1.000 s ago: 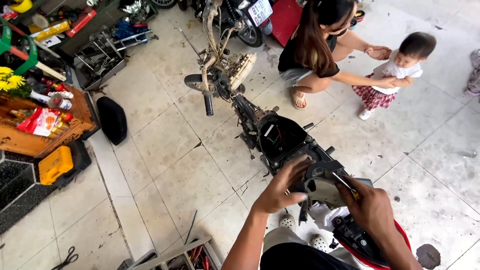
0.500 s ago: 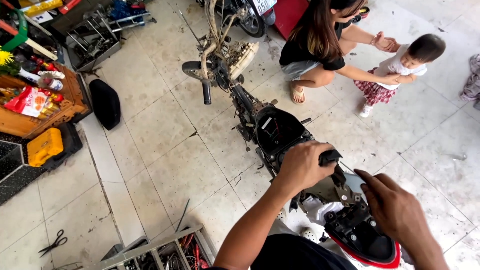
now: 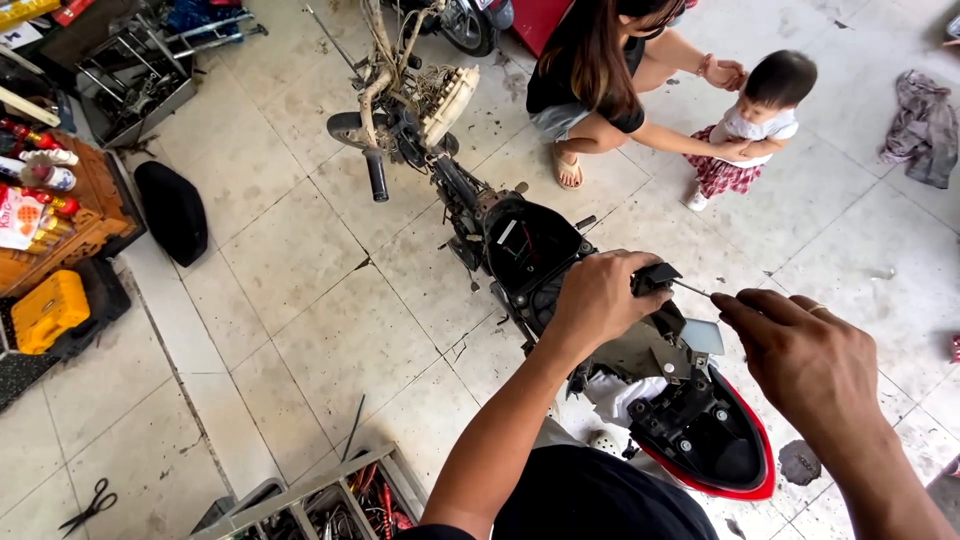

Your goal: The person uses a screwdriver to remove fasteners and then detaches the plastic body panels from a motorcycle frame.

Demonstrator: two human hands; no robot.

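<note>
left hand [image 3: 600, 300] hides most of small black part [image 3: 655, 275]; right hand [image 3: 815, 365] pinches thin rod [image 3: 692, 290].

Yellow case [image 3: 48, 311], scissors [image 3: 90, 505], grey rag [image 3: 922, 125] on tiled floor [image 3: 300, 290]

The stripped motorcycle's bare metal frame [image 3: 470, 200] looks dull and grimy, while its red plastic tail cover [image 3: 755, 470] shines glossy. The pale tiled floor [image 3: 300, 290] is matt and stained. The wooden crate [image 3: 95, 205] looks rough.

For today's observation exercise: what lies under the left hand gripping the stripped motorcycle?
The left hand closes over a small black part; a thin metal rod sticks out toward the right hand. Whatever is beneath the palm is hidden.
</note>
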